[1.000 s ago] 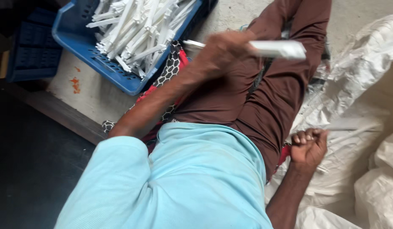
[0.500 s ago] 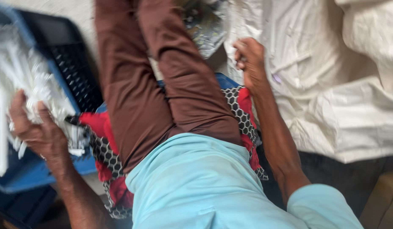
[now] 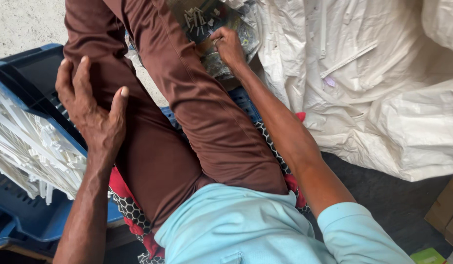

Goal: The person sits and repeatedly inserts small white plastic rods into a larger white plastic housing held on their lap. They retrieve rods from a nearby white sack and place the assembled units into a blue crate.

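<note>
Pale concrete floor [image 3: 21, 24] is showing at eleven o'clock, turning dark [image 3: 383, 195] toward four. White woven sacks [image 3: 383, 98] are lying crumpled from one to three o'clock. A cardboard box [image 3: 444, 208] is sitting at four, daylight falling softly across everything.

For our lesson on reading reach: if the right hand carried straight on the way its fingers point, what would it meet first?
Probably the small white plastic pieces lying on the crumpled sheet just beyond the right hand; depth is unclear, so it may already touch them.
</note>
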